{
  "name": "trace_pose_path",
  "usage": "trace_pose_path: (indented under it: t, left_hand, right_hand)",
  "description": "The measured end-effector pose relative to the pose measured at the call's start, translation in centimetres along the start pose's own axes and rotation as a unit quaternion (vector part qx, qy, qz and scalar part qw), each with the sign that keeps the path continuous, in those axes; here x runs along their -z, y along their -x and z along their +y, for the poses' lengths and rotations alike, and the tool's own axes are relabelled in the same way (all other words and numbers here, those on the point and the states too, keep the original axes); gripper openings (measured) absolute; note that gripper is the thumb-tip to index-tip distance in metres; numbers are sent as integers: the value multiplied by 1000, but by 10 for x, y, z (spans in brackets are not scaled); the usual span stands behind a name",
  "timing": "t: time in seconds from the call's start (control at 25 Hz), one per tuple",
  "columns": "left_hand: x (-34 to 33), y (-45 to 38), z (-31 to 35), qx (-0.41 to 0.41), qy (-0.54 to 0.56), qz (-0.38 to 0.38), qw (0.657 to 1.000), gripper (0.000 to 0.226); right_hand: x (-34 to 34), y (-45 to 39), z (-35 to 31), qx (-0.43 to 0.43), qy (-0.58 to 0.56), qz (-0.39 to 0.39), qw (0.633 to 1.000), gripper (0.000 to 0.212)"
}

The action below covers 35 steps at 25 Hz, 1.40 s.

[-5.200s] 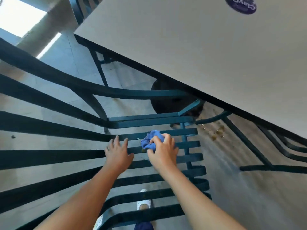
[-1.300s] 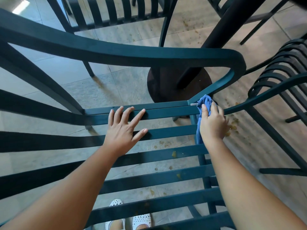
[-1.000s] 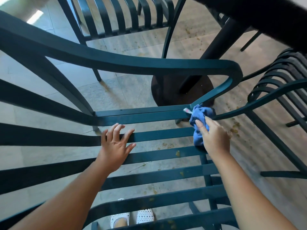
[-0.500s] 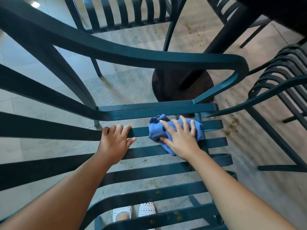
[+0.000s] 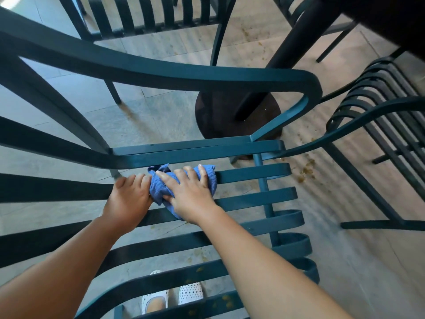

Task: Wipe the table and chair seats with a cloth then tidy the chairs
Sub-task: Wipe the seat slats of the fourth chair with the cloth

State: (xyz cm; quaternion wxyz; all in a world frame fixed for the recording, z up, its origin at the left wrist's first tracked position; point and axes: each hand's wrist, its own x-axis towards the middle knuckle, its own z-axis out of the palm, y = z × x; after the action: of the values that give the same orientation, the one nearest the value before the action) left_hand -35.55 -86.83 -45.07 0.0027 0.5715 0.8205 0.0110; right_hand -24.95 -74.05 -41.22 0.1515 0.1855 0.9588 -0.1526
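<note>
I look down on a dark teal slatted chair seat [image 5: 253,199] with its armrest [image 5: 207,77] curving above it. A bunched blue cloth [image 5: 158,187] lies on the seat slats near the back edge. My right hand [image 5: 190,194] presses down on the cloth with fingers spread and fairly straight. Directly left of the cloth, my left hand [image 5: 128,199] rests on a slat with its fingers curled over the slat's edge. Brown specks dot the nearer slats.
The table's dark post and round base [image 5: 236,113] stand beyond the seat, with the tabletop's underside [image 5: 391,17] at top right. Another teal chair [image 5: 379,125] is at the right and one more [image 5: 138,17] at the top. Crumbs lie on the tiled floor [image 5: 305,173]. My white shoes [image 5: 172,298] show below.
My right hand has slid the cloth leftward along the seat from the front right corner until it meets my left hand. The left hand has drawn back slightly and curled onto the slat.
</note>
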Motion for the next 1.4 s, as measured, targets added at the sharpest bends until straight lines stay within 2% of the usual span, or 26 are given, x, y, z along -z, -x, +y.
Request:
trace_pose_path:
  t: [0.12, 0.24, 0.32, 0.44, 0.52, 0.6, 0.76, 1.04, 1.2, 1.32, 1.4]
  left_hand:
    - [3, -1, 1, 5, 3, -20, 1000, 59]
    - [4, -3, 2, 42, 35, -3, 999, 32]
    - [4, -4, 6, 84, 37, -18, 996, 52]
    - [3, -9, 23, 106, 48, 15, 993, 38]
    - [-2, -13, 30, 104, 63, 39, 992, 32]
    - [-4, -13, 31, 101, 83, 31, 991, 39]
    - [3, -16, 33, 160, 89, -12, 983, 63]
    - [7, -20, 40, 199, 103, -38, 974, 74]
    - [7, -20, 38, 196, 95, -62, 974, 80]
    - [11, -19, 34, 187, 118, -88, 971, 92]
    - [15, -16, 32, 184, 155, -98, 966, 99]
  right_hand:
    - [0, 2, 2, 2, -22, 27, 999, 58]
    - [-3, 9, 20, -2, -26, 60, 998, 57]
    - [-2, 13, 32, -29, -12, 86, 996, 56]
    - [-1, 14, 26, -74, -37, 75, 994, 54]
    - [-1, 12, 22, -55, -46, 61, 996, 54]
    - [-1, 17, 38, -34, -39, 73, 996, 53]
    - [7, 36, 96, -92, 0, 128, 988, 65]
    - [16, 59, 163, -175, 56, 150, 972, 64]
    - [16, 74, 184, -225, -5, 170, 959, 56]
    - [14, 85, 184, -294, -71, 225, 926, 46]
    - [20, 89, 179, -366, -62, 195, 908, 50]
